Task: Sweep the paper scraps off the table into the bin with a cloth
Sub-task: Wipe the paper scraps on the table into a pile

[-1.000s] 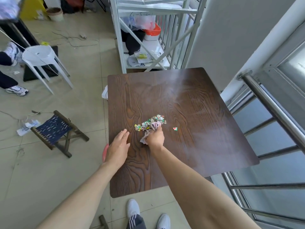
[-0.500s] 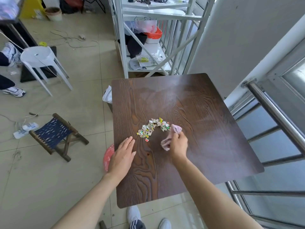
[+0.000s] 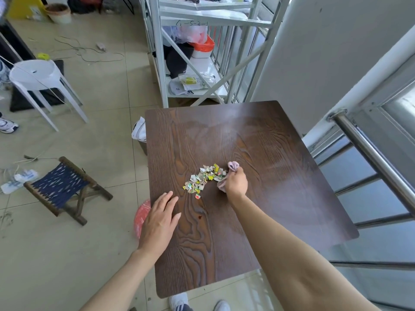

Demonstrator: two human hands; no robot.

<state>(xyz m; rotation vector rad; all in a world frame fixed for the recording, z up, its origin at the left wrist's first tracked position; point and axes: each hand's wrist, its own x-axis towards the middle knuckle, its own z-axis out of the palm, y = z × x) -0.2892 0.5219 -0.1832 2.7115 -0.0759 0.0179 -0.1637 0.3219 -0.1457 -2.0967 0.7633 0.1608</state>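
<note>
A curved pile of small coloured paper scraps lies near the middle of the dark wooden table. My right hand grips a bunched pink cloth pressed on the table at the pile's right end. My left hand rests flat with fingers spread on the table's left edge. Just below that edge, a red bin shows partly on the floor, mostly hidden by my left hand and the table. One small red scrap lies apart, nearer to me.
A second bin with a white liner stands at the table's far left edge. A folding stool and a white plastic stool stand on the floor to the left. White shelving is behind the table, a steel railing to the right.
My right hand swung the cloth from the near side of the pile round to its right end, gathering in a stray scrap. The pile spread into an arc. My left hand stayed put.
</note>
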